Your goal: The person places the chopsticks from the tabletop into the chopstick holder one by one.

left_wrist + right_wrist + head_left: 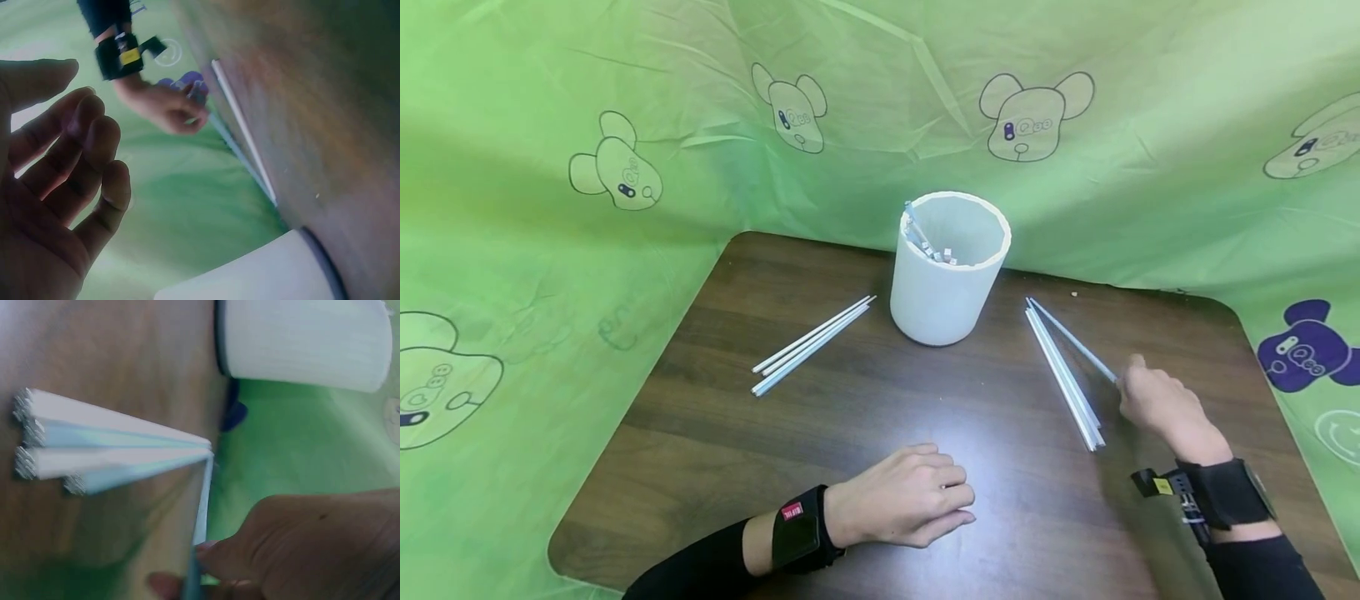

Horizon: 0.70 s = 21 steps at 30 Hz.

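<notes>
My right hand (1161, 407) pinches the near end of a thin light-blue stick (1077, 342) between thumb and fingers. The stick's far end meets the tips of several white and light-blue sticks (1066, 382) lying fanned on the table. In the right wrist view the held stick (204, 509) angles away from these sticks (112, 440). Over the front middle of the table is my left hand (906, 497), holding nothing. Its fingers are loosely curled, as the left wrist view shows of the left hand (62, 162).
A pale cylindrical bin (936, 304) stands at the back middle of the brown table (925, 400), with several small-ended sticks (925, 244) inside. Left of it lies another bunch of white and light-blue sticks (812, 346). A green printed curtain (865, 108) hangs behind and at both sides.
</notes>
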Each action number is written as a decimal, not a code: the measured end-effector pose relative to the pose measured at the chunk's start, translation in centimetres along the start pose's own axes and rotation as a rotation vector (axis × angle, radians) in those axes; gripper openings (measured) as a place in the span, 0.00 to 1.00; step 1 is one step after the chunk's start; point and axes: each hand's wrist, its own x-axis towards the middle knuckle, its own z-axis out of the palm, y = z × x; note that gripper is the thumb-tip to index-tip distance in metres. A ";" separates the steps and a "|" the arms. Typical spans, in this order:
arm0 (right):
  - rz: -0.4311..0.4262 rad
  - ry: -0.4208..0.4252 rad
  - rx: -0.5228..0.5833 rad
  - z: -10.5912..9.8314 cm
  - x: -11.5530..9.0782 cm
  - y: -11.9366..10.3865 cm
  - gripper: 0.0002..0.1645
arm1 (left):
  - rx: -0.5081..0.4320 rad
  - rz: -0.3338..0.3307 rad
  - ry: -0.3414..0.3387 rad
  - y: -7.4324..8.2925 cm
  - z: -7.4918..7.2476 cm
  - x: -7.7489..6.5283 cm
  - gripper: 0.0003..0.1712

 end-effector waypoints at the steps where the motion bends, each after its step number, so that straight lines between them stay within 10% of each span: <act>1: -0.015 0.047 0.014 -0.4 -0.1 0.1 0.18 | 0.004 0.002 -0.004 0.0 0.1 0.0 0.11; 13: -0.204 0.950 0.068 -9.0 -1.8 -1.6 0.12 | 0.018 0.023 -0.045 0.2 0.7 -0.2 0.12; 21: -0.238 1.120 0.367 -15.1 -5.4 -5.2 0.11 | 0.026 0.020 -0.037 0.3 0.7 -0.4 0.12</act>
